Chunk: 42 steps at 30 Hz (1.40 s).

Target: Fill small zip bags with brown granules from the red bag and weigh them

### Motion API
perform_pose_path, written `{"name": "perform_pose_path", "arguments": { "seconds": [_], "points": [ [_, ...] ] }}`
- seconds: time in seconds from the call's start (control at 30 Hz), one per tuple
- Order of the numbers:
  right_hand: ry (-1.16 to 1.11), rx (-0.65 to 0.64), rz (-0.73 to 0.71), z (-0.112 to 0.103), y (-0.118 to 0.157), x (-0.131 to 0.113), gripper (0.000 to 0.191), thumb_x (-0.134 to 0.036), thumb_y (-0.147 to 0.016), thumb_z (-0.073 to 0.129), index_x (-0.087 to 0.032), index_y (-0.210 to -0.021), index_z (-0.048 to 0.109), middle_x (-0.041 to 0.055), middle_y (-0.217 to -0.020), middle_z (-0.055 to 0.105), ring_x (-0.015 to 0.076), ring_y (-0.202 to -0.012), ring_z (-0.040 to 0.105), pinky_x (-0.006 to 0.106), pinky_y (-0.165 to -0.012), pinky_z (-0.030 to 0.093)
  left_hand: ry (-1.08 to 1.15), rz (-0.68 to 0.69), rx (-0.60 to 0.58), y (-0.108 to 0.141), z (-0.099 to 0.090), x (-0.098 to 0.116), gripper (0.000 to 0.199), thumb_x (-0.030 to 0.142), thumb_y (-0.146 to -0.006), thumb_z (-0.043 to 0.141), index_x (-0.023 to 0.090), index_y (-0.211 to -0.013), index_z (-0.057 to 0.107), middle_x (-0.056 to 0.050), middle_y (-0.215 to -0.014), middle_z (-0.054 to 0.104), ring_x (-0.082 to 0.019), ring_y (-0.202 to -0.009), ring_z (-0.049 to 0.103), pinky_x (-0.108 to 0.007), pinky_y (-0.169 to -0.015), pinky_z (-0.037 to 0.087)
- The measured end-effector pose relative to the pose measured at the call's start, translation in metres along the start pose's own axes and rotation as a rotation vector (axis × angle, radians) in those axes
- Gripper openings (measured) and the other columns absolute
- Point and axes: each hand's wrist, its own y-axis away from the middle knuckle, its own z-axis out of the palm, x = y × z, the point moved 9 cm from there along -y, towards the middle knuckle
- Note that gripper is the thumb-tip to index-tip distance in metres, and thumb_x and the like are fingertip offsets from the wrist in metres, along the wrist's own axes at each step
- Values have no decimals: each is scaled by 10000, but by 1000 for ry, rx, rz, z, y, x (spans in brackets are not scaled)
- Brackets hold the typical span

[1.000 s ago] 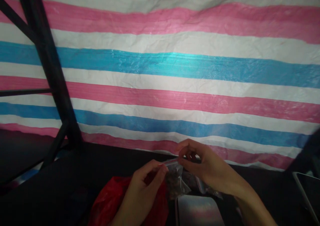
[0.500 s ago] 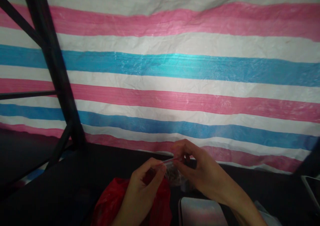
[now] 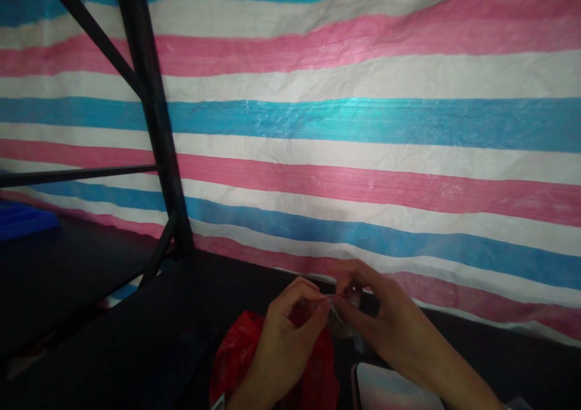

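A small clear plastic bag [image 3: 340, 325] with something inside that I cannot make out hangs between my hands at the lower middle. My left hand [image 3: 290, 331] pinches its upper edge between thumb and finger. From the other side, my right hand [image 3: 379, 307] pinches the same edge, its fingertips close to the left ones. Below and behind my left hand lies a crumpled red plastic bag [image 3: 236, 349]. Just under my right hand is a flat, pale, shiny object with rounded corners [image 3: 393, 389].
The hands are over a black tabletop [image 3: 181, 301]. A black metal frame [image 3: 158, 125] rises at the left, with a blue object [image 3: 25, 219] on a dark surface beyond it. A striped plastic sheet [image 3: 318, 149] hangs behind.
The view has swung left, so everything sits further right and the blue object shows. My hands have come closer together, and the bag's edge between them is shorter and bunched.
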Motion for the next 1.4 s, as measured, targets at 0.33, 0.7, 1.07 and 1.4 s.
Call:
{"name": "perform_pose_path", "arguments": {
  "seconds": [0.33,0.7,1.07,1.4],
  "points": [
    [33,87,69,-4,-4,12,136,-269,-918,683,-267,-1052,661,-14,-851,672,178,-754,625,297,-678,505,107,-104,-14,-2,4,-9,152,365,-877,782,217,-873,818,-23,-897,754,-184,-875,680,-261,-802,526],
    [-18,121,19,0,-7,14,311,-200,-903,602,-259,-1208,613,-24,-863,689,170,-778,638,308,-741,506,109,-178,48,-3,-3,-20,291,487,-844,797,200,-879,778,-7,-808,744,-163,-748,655,-249,-695,525],
    [135,231,43,-11,-6,8,283,-106,-790,565,-259,-1009,657,-33,-710,645,176,-641,612,276,-612,448,55,-147,41,-3,-2,-18,251,457,-873,772,210,-912,797,-20,-861,793,-187,-809,706,-269,-751,549],
    [177,158,27,-8,-5,1,250,-45,-791,573,-245,-914,658,-28,-756,668,155,-645,599,272,-618,428,8,-99,27,1,0,-10,232,390,-848,783,201,-722,735,-1,-752,712,-166,-744,639,-251,-711,509]
  ]
}}
